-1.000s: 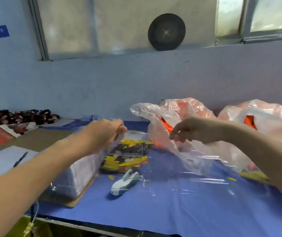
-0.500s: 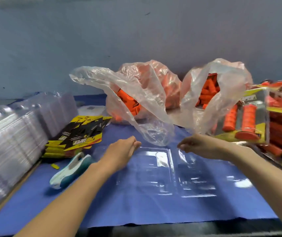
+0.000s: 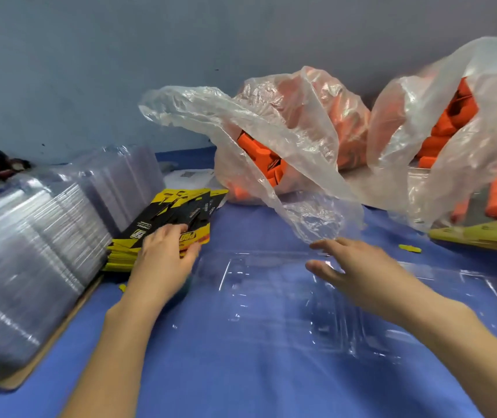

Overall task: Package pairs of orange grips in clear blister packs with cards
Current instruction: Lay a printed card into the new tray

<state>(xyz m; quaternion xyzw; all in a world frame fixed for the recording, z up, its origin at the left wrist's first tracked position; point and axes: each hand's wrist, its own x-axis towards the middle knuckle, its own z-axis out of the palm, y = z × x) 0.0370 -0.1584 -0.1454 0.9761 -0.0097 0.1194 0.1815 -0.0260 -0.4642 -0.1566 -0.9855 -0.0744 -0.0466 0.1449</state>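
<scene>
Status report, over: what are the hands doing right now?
Left hand on card stack. Right hand open over empty blister pack. Bag flap droops near pack's far edge.

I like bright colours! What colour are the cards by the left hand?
The cards are yellow and black; the head view shows them best.
</scene>
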